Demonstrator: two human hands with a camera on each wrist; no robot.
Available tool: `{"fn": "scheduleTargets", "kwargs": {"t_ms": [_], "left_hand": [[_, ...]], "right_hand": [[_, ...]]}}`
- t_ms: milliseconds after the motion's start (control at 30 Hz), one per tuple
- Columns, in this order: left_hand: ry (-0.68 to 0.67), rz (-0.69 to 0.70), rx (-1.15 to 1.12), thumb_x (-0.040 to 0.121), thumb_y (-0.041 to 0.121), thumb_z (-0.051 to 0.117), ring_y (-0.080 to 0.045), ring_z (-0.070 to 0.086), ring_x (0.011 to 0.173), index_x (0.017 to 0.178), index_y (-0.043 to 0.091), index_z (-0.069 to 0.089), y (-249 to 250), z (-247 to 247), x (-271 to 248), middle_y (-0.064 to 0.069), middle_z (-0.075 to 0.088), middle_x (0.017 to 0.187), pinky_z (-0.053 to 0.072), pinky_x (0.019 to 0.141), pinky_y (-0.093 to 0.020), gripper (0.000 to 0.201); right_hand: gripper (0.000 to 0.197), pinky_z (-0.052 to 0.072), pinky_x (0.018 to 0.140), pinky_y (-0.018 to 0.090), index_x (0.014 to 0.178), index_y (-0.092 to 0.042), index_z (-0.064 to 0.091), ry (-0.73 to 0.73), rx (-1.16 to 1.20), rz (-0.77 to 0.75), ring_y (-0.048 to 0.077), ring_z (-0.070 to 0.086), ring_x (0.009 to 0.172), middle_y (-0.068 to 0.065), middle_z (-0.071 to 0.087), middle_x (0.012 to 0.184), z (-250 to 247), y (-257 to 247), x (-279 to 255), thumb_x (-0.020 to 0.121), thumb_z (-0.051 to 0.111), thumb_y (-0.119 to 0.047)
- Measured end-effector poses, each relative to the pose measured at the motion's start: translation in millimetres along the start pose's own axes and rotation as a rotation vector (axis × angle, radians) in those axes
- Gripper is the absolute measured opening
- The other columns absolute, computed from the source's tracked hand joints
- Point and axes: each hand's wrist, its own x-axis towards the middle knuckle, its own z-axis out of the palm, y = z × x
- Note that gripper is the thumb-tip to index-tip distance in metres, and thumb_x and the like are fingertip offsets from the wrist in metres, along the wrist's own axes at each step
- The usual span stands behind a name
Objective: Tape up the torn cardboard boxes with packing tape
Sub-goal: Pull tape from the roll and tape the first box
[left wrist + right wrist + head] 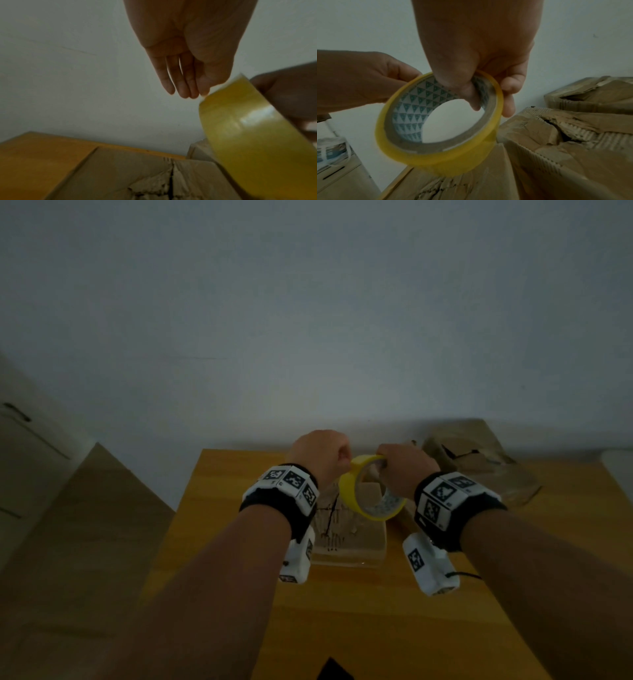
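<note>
A roll of yellow packing tape (349,494) hangs in the air above a torn cardboard box (346,539) on the wooden table. My right hand (382,463) grips the roll, thumb inside the patterned core (412,108) and fingers (508,105) outside. My left hand (344,458) pinches at the roll's outer rim with thumb and forefinger; its other fingers (183,88) hang fairly straight. A dark tear (171,180) runs along the box top beneath the roll (248,135).
Two more torn boxes (573,135) (590,97) stand to the right, against the wall. The yellow table (376,611) ends at the left, where a low cabinet (27,457) holds a plastic bag (330,148). A grey wall rises close behind.
</note>
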Motion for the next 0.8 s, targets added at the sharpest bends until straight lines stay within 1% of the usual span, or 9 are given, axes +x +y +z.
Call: {"fn": "scheduleTargets", "kwargs": {"t_ms": [133, 200, 267, 367, 433, 500, 567, 633, 800], "left_hand": [[-0.045, -0.099, -0.301, 0.087, 0.020, 0.060, -0.023, 0.059, 0.080, 0.083, 0.011, 0.064, -8, 4, -2, -0.006, 0.064, 0.085, 0.044, 0.066, -0.028, 0.009], [-0.061, -0.153, -0.453, 0.087, 0.021, 0.063, -0.022, 0.059, 0.082, 0.080, 0.016, 0.060, -13, 4, -2, -0.003, 0.062, 0.083, 0.049, 0.072, -0.032, 0.009], [-0.076, -0.158, -0.522, 0.087, 0.022, 0.067, -0.018, 0.058, 0.082, 0.079, 0.017, 0.058, -14, 2, -2, 0.001, 0.059, 0.081, 0.050, 0.077, -0.033, 0.013], [-0.052, -0.110, -0.534, 0.085, 0.016, 0.069, -0.015, 0.061, 0.086, 0.089, 0.017, 0.063, -10, -1, 0, 0.002, 0.063, 0.089, 0.052, 0.084, -0.032, 0.007], [-0.082, -0.078, -0.563, 0.085, 0.012, 0.069, -0.016, 0.064, 0.094, 0.107, 0.016, 0.065, -8, -2, 1, -0.001, 0.068, 0.099, 0.052, 0.089, -0.030, 0.023], [-0.098, -0.059, -0.496, 0.087, 0.012, 0.067, -0.017, 0.066, 0.097, 0.115, 0.013, 0.066, -8, -3, 0, -0.005, 0.071, 0.105, 0.051, 0.091, -0.027, 0.029], [-0.048, -0.027, -0.384, 0.088, 0.016, 0.067, -0.016, 0.067, 0.095, 0.106, 0.012, 0.073, -7, -3, -2, -0.006, 0.073, 0.103, 0.051, 0.088, -0.023, 0.020], [0.001, -0.005, -0.315, 0.089, 0.019, 0.066, -0.018, 0.068, 0.092, 0.099, 0.012, 0.075, -6, -2, -4, -0.006, 0.074, 0.101, 0.052, 0.086, -0.025, 0.016], [0.013, 0.040, -0.121, 0.092, 0.016, 0.057, -0.021, 0.067, 0.093, 0.101, 0.016, 0.075, -1, -3, -5, -0.003, 0.073, 0.104, 0.052, 0.082, -0.028, 0.021]], "right_hand": [[0.031, 0.037, 0.060, 0.030, 0.068, -0.023, 0.040, -0.026, 0.068, 0.002, 0.019, 0.047, 0.062, -0.001, 0.047, 0.070, 0, 2, 3, 0.098, 0.045, -0.021], [0.031, 0.035, 0.056, 0.029, 0.067, -0.022, 0.039, -0.047, 0.087, -0.027, 0.020, 0.046, 0.062, 0.000, 0.046, 0.069, 1, 2, 5, 0.098, 0.046, -0.017], [0.034, 0.029, 0.051, 0.026, 0.065, -0.021, 0.039, -0.064, 0.099, -0.035, 0.015, 0.040, 0.055, 0.000, 0.044, 0.064, 2, 3, 6, 0.098, 0.045, -0.015], [0.038, 0.027, 0.049, 0.027, 0.059, -0.018, 0.038, -0.071, 0.052, -0.012, 0.016, 0.033, 0.049, 0.001, 0.040, 0.056, 7, 4, 6, 0.096, 0.043, -0.022], [0.039, 0.025, 0.049, 0.028, 0.058, -0.017, 0.035, -0.078, 0.072, 0.008, 0.017, 0.028, 0.047, 0.001, 0.035, 0.054, 11, 4, 6, 0.097, 0.042, -0.022], [0.040, 0.025, 0.051, 0.030, 0.060, -0.016, 0.034, -0.088, 0.102, 0.027, 0.017, 0.025, 0.047, 0.001, 0.031, 0.053, 13, 4, 7, 0.098, 0.042, -0.023], [0.040, 0.025, 0.051, 0.031, 0.060, -0.016, 0.034, -0.098, 0.122, 0.037, 0.017, 0.024, 0.047, 0.001, 0.032, 0.053, 12, 4, 6, 0.098, 0.042, -0.023], [0.041, 0.023, 0.049, 0.028, 0.059, -0.017, 0.031, -0.113, 0.137, 0.047, 0.016, 0.021, 0.047, 0.001, 0.030, 0.053, 11, 3, 5, 0.099, 0.041, -0.020], [0.040, 0.021, 0.046, 0.026, 0.060, -0.016, 0.031, -0.124, 0.121, 0.068, 0.015, 0.019, 0.046, 0.001, 0.028, 0.054, 8, -3, 1, 0.099, 0.039, -0.019]]}}
